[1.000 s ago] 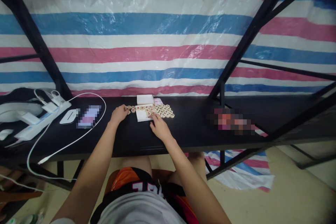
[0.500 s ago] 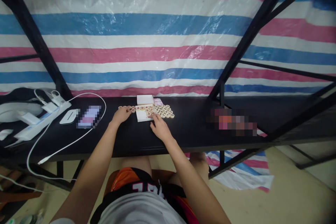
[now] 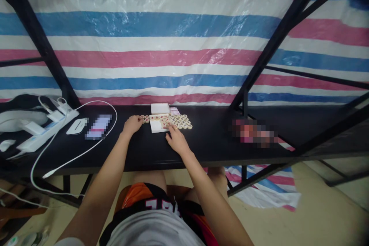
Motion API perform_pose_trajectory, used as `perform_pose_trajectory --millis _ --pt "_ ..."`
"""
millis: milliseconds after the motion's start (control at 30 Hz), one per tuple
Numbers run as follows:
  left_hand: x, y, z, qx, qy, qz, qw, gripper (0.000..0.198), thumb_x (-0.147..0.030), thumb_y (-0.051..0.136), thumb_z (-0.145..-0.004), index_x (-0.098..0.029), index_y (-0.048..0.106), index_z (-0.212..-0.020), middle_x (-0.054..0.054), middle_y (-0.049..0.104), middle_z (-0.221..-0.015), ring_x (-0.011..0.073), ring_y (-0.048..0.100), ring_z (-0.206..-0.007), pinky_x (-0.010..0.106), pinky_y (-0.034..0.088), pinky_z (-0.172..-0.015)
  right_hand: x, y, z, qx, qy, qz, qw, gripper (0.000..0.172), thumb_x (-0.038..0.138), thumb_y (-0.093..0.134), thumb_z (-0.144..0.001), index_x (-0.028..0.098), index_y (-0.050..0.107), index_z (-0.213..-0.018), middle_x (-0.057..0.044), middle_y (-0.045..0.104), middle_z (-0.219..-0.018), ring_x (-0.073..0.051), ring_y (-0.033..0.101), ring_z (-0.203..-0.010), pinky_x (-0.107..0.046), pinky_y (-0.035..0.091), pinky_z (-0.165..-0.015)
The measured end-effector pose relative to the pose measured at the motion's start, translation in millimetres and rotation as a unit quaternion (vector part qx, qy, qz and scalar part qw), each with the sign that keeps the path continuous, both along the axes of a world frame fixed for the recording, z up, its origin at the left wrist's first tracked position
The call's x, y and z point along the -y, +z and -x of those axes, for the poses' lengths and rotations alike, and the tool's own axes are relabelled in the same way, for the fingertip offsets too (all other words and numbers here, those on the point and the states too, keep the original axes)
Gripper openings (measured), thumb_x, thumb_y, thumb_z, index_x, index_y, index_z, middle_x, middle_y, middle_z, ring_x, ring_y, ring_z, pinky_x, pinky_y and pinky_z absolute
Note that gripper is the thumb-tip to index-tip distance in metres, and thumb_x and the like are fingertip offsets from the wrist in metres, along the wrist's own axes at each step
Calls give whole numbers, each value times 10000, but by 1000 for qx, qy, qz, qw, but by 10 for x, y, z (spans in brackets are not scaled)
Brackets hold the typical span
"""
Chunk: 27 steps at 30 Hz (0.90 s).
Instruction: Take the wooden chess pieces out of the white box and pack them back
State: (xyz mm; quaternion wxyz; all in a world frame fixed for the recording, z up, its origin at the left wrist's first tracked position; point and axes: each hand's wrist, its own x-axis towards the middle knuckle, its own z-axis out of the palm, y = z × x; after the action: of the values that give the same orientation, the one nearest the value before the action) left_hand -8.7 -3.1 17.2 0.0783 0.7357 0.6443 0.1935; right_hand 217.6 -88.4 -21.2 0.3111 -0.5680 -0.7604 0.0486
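Observation:
My left hand (image 3: 133,124) has its fingers bent around the left end of a short group of round Chinese chess pieces (image 3: 147,118); its palm hides part of the group. To their right lies a shallow white box half (image 3: 156,126) holding red-marked pieces (image 3: 163,120). My right hand (image 3: 177,139) rests at its lower right corner, thumb apart from the fingers, fingertips touching the edge by the pieces. Dark-marked pieces (image 3: 181,122) sit clustered right of the box. Behind stands the other white box half (image 3: 160,108).
On the left of the black tabletop (image 3: 150,157) are a white power strip (image 3: 34,138) with chargers, a white flat device (image 3: 76,126), a blurred phone (image 3: 98,127) and a looping white cable (image 3: 77,157). A blurred item (image 3: 253,132) lies right. Black frame posts (image 3: 268,42) flank the table.
My left hand has shifted slightly up and now covers the leftmost pieces, which showed above it before. My right hand stays nearly in place. The view has tilted a little.

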Motion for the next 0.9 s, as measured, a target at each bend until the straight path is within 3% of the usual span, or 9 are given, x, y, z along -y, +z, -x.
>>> perform_pose_trajectory --millis 533,600,767,900 --pt "66 2 -147 -55 -25 -54 997 297 -328 445 -870 -204 677 -1007 125 637 -1008 271 573 -967 351 456 -799 -19 -14 0 6 1 3 1000 371 173 436 -866 196 532 -1223 -111 497 -1270 -209 515 -1135 -331 446 -928" --pt "79 -2 -209 -41 -60 -75 995 285 -319 445 -874 -195 681 -976 116 631 -988 256 574 -949 347 446 -819 -27 -24 -1 9 5 1 1000 387 170 437 -863 191 523 -1239 -110 492 -1293 -213 488 -1179 -334 432 -956" --pt "123 -67 -441 -10 -216 -119 969 268 -283 439 -882 -173 680 -921 91 639 -962 227 564 -961 327 421 -876 -35 -37 -3 11 19 -2 1000 390 164 429 -861 189 525 -1238 -98 534 -1259 -205 499 -1163 -336 417 -975" --pt "149 -120 -542 -41 -263 -120 956 257 -253 444 -880 -176 689 -898 88 660 -964 231 564 -965 345 409 -887 -29 -28 0 8 23 -2 1000 390 166 432 -863 204 517 -1242 -90 529 -1260 -195 508 -1141 -323 423 -959"
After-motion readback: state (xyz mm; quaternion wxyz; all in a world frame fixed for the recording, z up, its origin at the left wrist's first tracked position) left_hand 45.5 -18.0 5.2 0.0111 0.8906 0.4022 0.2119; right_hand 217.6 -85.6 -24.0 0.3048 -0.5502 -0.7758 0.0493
